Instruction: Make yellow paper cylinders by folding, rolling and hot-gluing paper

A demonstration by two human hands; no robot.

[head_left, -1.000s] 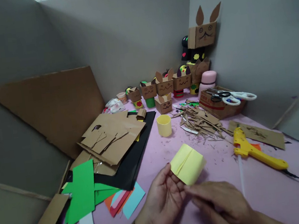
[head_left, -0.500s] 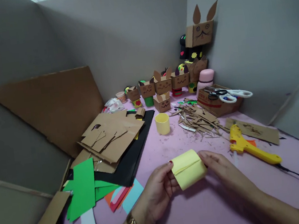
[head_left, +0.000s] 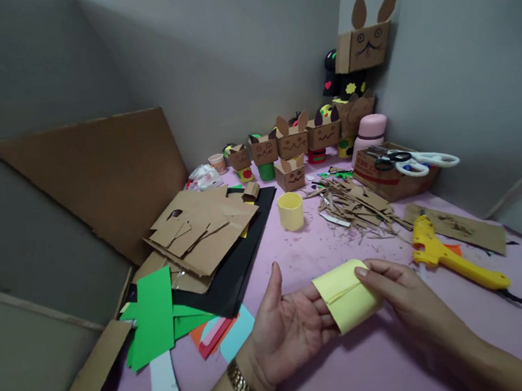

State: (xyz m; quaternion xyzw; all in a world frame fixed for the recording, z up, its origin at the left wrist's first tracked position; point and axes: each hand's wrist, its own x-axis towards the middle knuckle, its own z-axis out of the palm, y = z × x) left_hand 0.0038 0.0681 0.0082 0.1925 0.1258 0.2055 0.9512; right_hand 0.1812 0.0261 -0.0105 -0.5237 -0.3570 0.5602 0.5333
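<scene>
A flattened yellow paper tube with an overlapping seam along its upper face is in front of me. My right hand pinches its right end, thumb on top. My left hand lies palm up with the thumb raised away. Its fingers reach to the tube's left end, and their tips are hidden behind or inside the paper. Farther off stands a short yellow paper ring, upright on the pink table. To the right of my right hand lies a yellow glue gun with a black cord.
Cardboard sheets lie over black paper at left, near green paper. Cardboard scraps are heaped beyond the ring. Scissors rest on a box. Cardboard animal figures line the back, beside a pink bottle.
My left thumb has lifted off the tube and the hand has opened. My right thumb has moved onto the tube's top. The view has shifted slightly, moving the scene rightward.
</scene>
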